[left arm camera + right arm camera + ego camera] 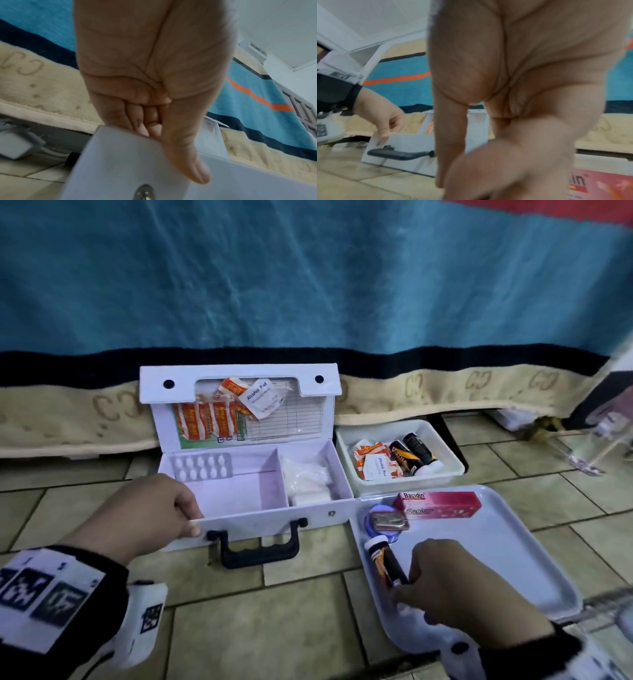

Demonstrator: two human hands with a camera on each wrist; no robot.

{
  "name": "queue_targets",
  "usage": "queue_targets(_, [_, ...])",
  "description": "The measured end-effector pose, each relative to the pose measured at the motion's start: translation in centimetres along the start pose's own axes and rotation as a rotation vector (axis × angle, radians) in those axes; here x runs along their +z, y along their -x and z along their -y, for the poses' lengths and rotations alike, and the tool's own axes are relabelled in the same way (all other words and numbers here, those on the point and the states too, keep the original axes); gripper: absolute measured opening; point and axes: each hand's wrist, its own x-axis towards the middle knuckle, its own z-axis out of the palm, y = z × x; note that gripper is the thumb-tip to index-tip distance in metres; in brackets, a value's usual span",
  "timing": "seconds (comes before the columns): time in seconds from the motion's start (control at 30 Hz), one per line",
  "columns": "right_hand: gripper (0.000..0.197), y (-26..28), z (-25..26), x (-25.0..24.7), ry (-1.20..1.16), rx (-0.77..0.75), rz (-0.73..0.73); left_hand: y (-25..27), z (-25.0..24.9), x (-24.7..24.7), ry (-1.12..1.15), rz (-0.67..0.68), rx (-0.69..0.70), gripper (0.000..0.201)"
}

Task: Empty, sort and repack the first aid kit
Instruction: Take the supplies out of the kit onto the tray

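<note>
The white first aid kit (253, 518) stands open on the tiled floor. It holds a blister pack (201, 467) on the left and white gauze packets (306, 477) on the right, with orange sachets (212, 419) in the lid pocket. My left hand (191, 520) pinches the kit's front left corner, thumb on the outside (171, 148). My right hand (407, 583) is over the white tray (496, 542), its fingers curled on the near end of a black and orange tube (385, 561). The wrist view of the right hand (453, 186) is blurred and hides the tube.
A red Bacidin box (438, 505) and a blue round tin (387, 522) also lie on the tray. A white tub (404, 482) behind it holds sachets and two dark tubes. A blue and cream blanket (308, 285) hangs behind the kit.
</note>
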Motion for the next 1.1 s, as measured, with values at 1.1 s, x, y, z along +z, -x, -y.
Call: queue_targets(1.1, [0.029,-11.3,21.3,-0.5,0.430,-0.757,-0.063,-0.3,0.9,1.0,0.050,-0.063,0.009,0.008])
